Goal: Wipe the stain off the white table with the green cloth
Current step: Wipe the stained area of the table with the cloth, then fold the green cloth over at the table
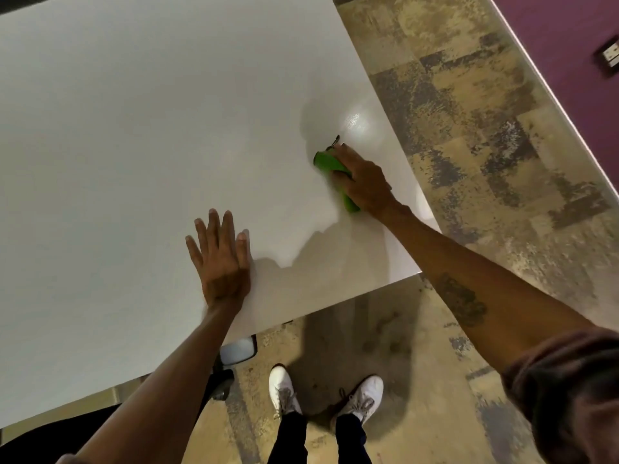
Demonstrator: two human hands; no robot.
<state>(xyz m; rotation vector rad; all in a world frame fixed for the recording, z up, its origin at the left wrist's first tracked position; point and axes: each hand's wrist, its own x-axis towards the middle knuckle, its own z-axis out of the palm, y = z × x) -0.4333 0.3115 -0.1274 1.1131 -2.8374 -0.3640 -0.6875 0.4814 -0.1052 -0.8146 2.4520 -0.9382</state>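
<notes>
- Right of centre in the frame, our right hand (363, 177) was closed down over the green cloth (330, 164), fingers curled across its top and pressing it onto the table (134, 128); green showed only at the hand's upper-left edge and in a strip beneath the palm.
- At lower centre our left hand (222, 259) lay flat and fully open on the table, fingers spread, holding nothing; we judged it a brace.
- A small dark mark (336, 141), probably the stain, sat just above the cloth, touching or nearly touching its upper tip. We could not tell what else it might be, since it was small.
- The mark lay outside the cloth's cover, so a stroke kept too low would have passed under it and left it.
- With the cloth bunched narrow, little of it met the surface; we judged it could smear the mark rather than lift it.
- The work sat near the table's right edge, with carpet (469, 112) beyond. A hard push toward the upper right could have carried cloth and hand off the edge.
- Our weight leaned on the left palm near the lower edge; a slip there could have jerked the wiping hand.
</notes>
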